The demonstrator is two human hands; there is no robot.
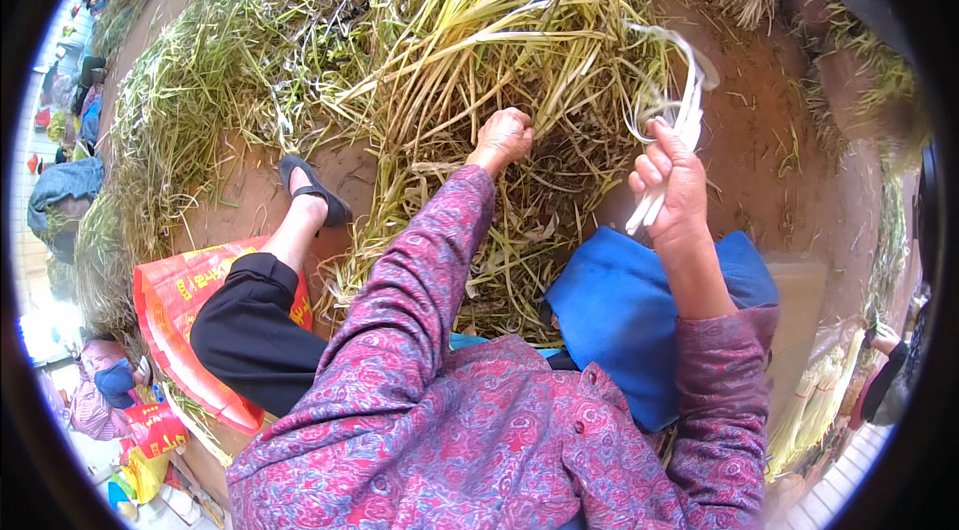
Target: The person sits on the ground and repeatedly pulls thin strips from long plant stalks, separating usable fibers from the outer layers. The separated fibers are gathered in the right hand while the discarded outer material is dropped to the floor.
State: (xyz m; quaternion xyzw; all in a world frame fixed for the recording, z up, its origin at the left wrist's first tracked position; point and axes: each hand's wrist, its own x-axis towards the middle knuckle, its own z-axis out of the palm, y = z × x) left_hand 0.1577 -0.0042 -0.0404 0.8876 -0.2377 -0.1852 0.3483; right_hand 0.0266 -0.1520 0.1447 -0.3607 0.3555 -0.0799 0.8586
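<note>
My right hand (672, 181) is raised over my right knee and grips a small bunch of pale, whitish plant stalks (688, 122). Their cut-looking ends poke out below the fingers, while thin strands curl above, blurred. Reaching forward, my left hand (506, 140) has its fingers curled down at the lower edge of a heap of long yellow-green stalks (479, 43). Its fingertips are hidden, so I cannot tell whether it holds any. Withered brown leaves and stems (517, 230) lie beneath it, between my legs.
A blue cloth (622, 320) covers my right knee. A red printed sack (187, 283) lies beside my left leg. More greens (202, 80) spread across the brown floor (757, 103). Tied pale bundles (817, 395) lie at right, near another person's hand (885, 339).
</note>
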